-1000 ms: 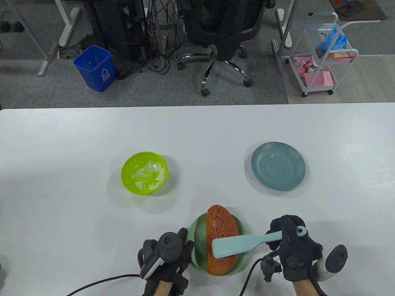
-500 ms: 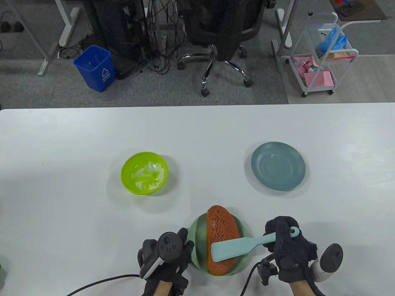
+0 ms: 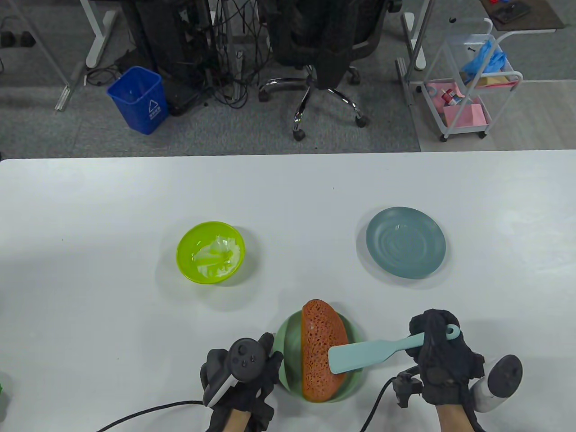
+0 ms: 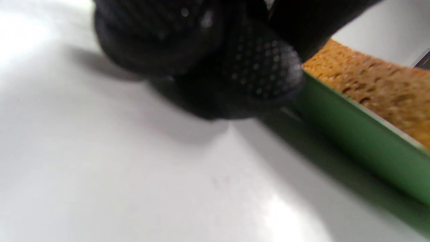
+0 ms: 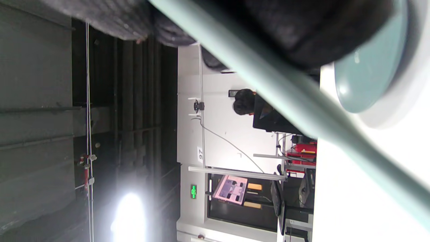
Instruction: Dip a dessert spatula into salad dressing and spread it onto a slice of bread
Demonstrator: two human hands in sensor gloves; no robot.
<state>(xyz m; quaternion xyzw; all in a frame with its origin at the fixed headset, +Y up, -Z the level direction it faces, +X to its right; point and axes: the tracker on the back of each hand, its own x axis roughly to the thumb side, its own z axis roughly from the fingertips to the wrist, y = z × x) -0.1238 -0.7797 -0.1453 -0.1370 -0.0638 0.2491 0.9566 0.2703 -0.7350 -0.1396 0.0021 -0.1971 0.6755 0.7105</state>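
Observation:
An orange-brown bread slice (image 3: 321, 351) lies on a green plate (image 3: 288, 346) near the table's front edge. My right hand (image 3: 434, 346) grips the handle of a light-teal dessert spatula (image 3: 360, 354); its blade lies over the right side of the bread. My left hand (image 3: 252, 366) rests against the plate's left rim, and in the left wrist view a fingertip (image 4: 262, 67) touches the green rim (image 4: 352, 134) beside the bread (image 4: 379, 80). A lime-green bowl (image 3: 210, 252) with white dressing stands to the left. In the right wrist view the spatula handle (image 5: 285, 90) runs diagonally.
A grey-blue plate (image 3: 405, 242) stands at the right of the table, also seen in the right wrist view (image 5: 366, 77). Glove cables trail off the front edge. A chair, blue bin and cart stand beyond the table's far edge.
My right hand has drawn the spatula to the right across the bread, after a small move left; the blade now covers only the bread's right part. The left hand has stayed put.

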